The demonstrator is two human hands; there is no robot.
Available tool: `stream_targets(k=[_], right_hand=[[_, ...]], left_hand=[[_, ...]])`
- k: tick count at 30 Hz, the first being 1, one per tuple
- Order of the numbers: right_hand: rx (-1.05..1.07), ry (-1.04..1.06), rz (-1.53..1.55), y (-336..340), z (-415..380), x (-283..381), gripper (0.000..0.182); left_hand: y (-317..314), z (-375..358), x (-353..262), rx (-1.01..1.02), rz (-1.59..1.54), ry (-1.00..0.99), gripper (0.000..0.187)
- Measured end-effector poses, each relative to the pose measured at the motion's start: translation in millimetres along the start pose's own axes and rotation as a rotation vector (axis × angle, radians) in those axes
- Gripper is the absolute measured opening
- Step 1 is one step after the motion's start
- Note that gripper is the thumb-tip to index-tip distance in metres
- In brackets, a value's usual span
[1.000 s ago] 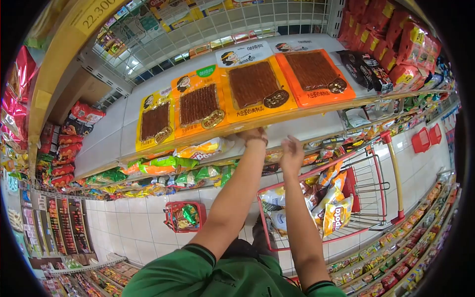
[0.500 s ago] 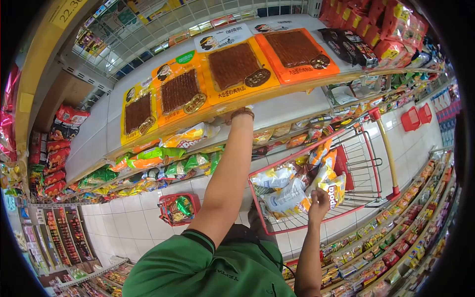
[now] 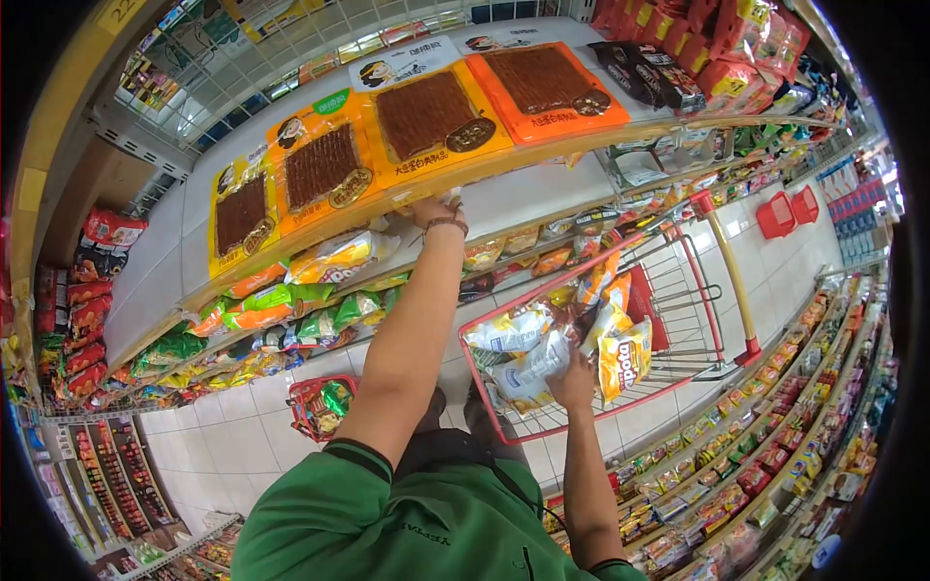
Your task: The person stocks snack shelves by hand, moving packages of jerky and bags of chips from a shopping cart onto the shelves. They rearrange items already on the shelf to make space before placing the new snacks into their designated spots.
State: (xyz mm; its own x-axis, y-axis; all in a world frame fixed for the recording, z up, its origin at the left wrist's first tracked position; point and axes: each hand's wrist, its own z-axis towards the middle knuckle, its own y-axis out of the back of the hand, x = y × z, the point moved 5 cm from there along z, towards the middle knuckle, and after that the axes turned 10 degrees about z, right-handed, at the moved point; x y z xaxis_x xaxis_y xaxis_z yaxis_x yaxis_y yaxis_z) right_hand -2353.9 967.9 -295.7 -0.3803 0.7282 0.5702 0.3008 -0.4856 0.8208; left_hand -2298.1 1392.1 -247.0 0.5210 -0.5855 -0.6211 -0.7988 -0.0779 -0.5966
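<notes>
My left hand (image 3: 438, 211) reaches in under the front edge of the upper shelf (image 3: 387, 189), above the lower shelf with its snack bags. Its fingers are partly hidden, and what they hold, if anything, is unclear. Inside the red-rimmed shopping cart (image 3: 572, 426), my right hand (image 3: 572, 382) is closed on the edge of a silver-white bag (image 3: 536, 373). A yellow and white snack bag (image 3: 625, 360) stands just right of that hand, and another white and yellow bag (image 3: 511, 331) lies at the cart's left end.
Flat yellow and orange packets (image 3: 436, 118) lie on the upper shelf. A red basket with goods (image 3: 323, 407) stands on the floor at left. Two red baskets (image 3: 777, 215) are at the far right. Stocked shelves (image 3: 746, 455) curve along the lower right.
My right hand has moved left from the yellow and white bag to the silver-white one. My left hand remains at the shelf. The whole view has shifted slightly.
</notes>
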Motion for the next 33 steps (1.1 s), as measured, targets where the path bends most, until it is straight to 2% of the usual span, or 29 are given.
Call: stream_targets(k=[1,2,3,4,5,6,8,9,10,12,13,15,17,18,20,22,24,25,26,28,30,32,33], right_hand=[[0.080,-0.094,-0.040,-7,3,-9,0.069],[0.162,-0.187,-0.081,-11,3,-15,0.067],[0.164,-0.178,-0.081,-8,5,-19,0.067],[0.231,-0.198,-0.019,-8,5,-23,0.055],[0.299,-0.217,0.043,-10,4,-25,0.044],[0.301,-0.206,0.044,-2,4,-19,0.044],[0.306,-0.114,0.278,33,1,10,0.022],[0.200,0.072,0.347,50,-4,23,0.013],[0.208,0.077,0.353,65,-7,39,0.013],[0.067,0.163,0.272,102,-19,82,0.009],[0.026,0.158,0.273,108,-25,91,0.012],[-0.041,0.210,0.324,113,-37,112,0.014],[-0.089,0.236,0.446,119,-43,139,0.017],[-0.086,0.243,0.450,111,-47,145,0.017],[-0.096,-0.075,0.782,89,-49,131,0.014],[-0.089,-0.032,0.836,80,-38,139,0.014],[-0.185,-0.124,1.187,65,-23,140,0.014],[-0.115,-0.219,1.321,53,-14,140,0.014],[-0.108,-0.218,1.326,57,-3,157,0.014],[-0.139,-0.425,1.603,63,22,197,0.013],[-0.121,-0.424,1.698,52,50,218,0.014],[-0.110,-0.390,1.754,39,78,240,0.017],[-0.087,-0.361,1.821,33,93,253,0.017]], left_hand=[[0,-6,-2,-0.001,-0.004,-0.002,0.061],[4,-21,-4,-0.091,0.002,0.038,0.065],[12,-30,-2,-0.181,0.005,0.076,0.069],[18,-35,-3,-0.183,-0.002,0.068,0.069],[29,-34,3,-0.162,0.108,0.100,0.079],[38,-36,9,-0.141,0.216,0.130,0.090],[59,-67,24,-0.101,0.474,0.003,0.087],[83,-69,28,0.056,0.814,0.064,0.080],[112,-73,36,0.220,1.155,0.130,0.073],[158,-120,55,0.219,1.217,-0.002,0.059],[176,-159,64,0.418,0.949,0.288,0.060],[210,-212,87,0.342,0.717,0.768,0.067],[199,-265,51,0.224,0.715,0.994,0.074],[209,-271,52,0.221,0.712,0.987,0.074],[221,-270,55,0.411,0.660,0.679,0.080],[233,-260,49,0.342,0.705,0.622,0.078],[232,-250,18,0.067,0.535,0.372,0.074],[229,-245,3,-0.027,0.536,0.320,0.063],[230,-236,-3,-0.032,0.537,0.314,0.063],[222,-214,-15,0.109,0.432,0.102,0.059],[194,-199,-27,0.127,0.409,0.057,0.059],[171,-182,-35,0.141,0.612,-0.079,0.065],[160,-172,-35,0.166,0.534,-0.064,0.071]])
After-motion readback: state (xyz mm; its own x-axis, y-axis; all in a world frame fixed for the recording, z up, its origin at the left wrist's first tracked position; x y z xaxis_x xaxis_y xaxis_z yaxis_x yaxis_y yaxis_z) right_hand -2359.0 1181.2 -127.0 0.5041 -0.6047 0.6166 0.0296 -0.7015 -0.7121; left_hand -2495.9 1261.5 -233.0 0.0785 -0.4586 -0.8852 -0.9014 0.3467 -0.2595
